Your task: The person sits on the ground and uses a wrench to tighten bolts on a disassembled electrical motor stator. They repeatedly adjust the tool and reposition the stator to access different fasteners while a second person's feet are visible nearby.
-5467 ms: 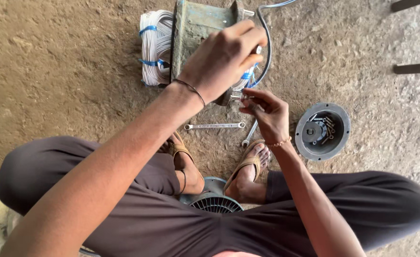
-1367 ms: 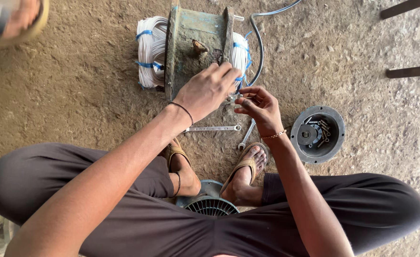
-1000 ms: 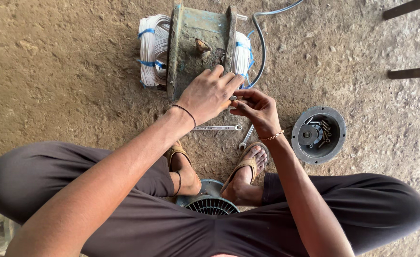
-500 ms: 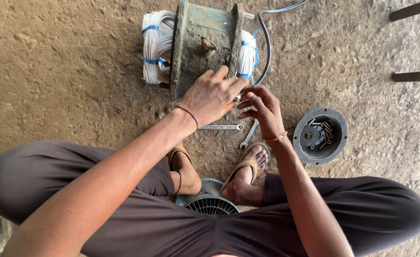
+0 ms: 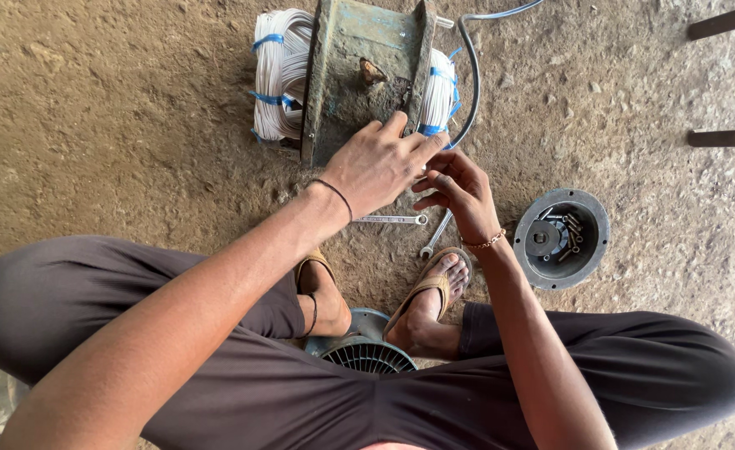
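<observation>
Left hand (image 5: pixel 376 167) lies flat on the motor stator (image 5: pixel 366 71), steadying it; right hand (image 5: pixel 459 187), just beside it, pinches the white winding (image 5: pixel 438 92)

No packages, labels, signs or screens anywhere in view.

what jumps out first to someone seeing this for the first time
The green motor stator on the dirt floor, top centre, with white windings tied in blue bulging from both ends. The left hand rests on its near edge, and the right hand hovers beside it. Right of the hands sits a round end cover holding bolts, and two spanners lie near the sandalled feet.
</observation>
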Tool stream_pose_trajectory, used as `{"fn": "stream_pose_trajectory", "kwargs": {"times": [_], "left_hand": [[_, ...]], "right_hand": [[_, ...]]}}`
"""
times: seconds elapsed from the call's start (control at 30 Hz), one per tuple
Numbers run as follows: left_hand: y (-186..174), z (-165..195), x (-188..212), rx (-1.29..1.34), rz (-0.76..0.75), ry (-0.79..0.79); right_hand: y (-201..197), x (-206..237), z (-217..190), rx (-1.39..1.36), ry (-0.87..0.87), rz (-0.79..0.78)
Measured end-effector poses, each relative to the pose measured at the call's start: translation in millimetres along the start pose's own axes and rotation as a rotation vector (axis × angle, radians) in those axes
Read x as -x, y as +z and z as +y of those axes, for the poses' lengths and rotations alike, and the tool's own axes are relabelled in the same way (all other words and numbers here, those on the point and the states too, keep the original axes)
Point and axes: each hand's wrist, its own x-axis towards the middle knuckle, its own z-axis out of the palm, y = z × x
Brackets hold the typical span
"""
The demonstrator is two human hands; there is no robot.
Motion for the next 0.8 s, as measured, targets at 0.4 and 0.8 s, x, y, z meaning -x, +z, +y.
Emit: {"fn": "stream_pose_trajectory", "kwargs": {"times": [0.4,0.8], "left_hand": [[-5.0,-6.3,-3.3,0.141,-0.041,0.031],[-9.4,-4.3,-2.5,0.096,-0.051,0.011]], "right_hand": [[-0.8,4.9,-8.8,0.023,-0.066,-0.079],[4.2,4.9,-16.6,0.548,-0.081,0.080]]}}
